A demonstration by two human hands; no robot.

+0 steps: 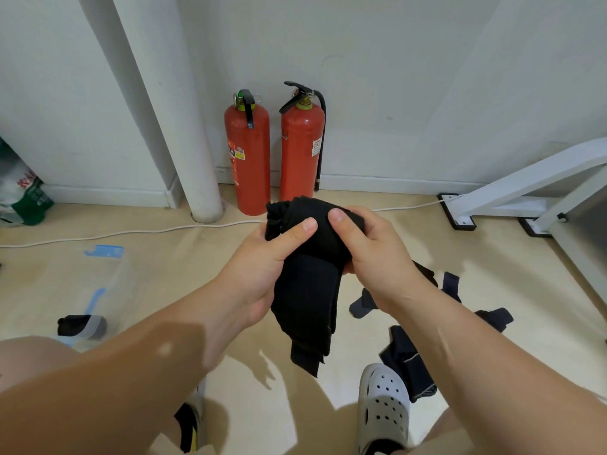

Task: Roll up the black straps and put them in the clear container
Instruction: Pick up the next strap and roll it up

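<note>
Both my hands hold one black strap in mid-air above the floor. My left hand grips its left side with the thumb pressed on top. My right hand grips the bunched upper part, thumb on the cloth. The strap's loose end hangs down below my hands. More dark straps lie in a heap on the floor at the right. The clear container with blue clips stands on the floor at the left, and a black rolled strap shows inside it.
Two red fire extinguishers stand against the far wall beside a white pipe. A white cable runs across the floor. A white frame with black feet is at the right. My white clog is below.
</note>
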